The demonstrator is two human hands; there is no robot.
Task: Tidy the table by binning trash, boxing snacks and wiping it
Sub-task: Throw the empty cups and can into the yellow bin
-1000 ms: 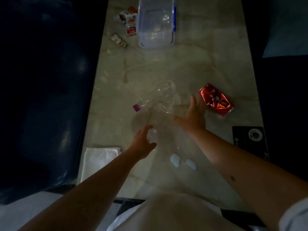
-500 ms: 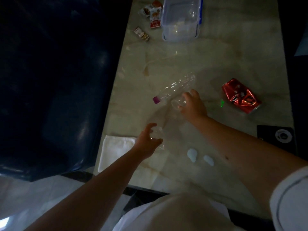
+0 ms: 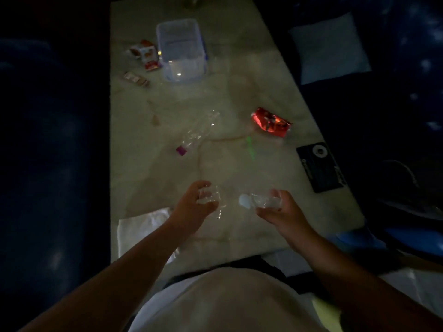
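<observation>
Now we hold crumpled clear plastic in each grip—left hand [image 3: 191,204] and right hand [image 3: 278,209] both curled round scraps above the surface [image 3: 239,92]—best kept bunched tight until binned.

At your right on the pale marble table [image 3: 239,92] lies a flat black rectangular card with a white ring [image 3: 320,167]; beyond its edge, a pale square cushion [image 3: 329,47] rests on dark blue seating [image 3: 48,140].
</observation>
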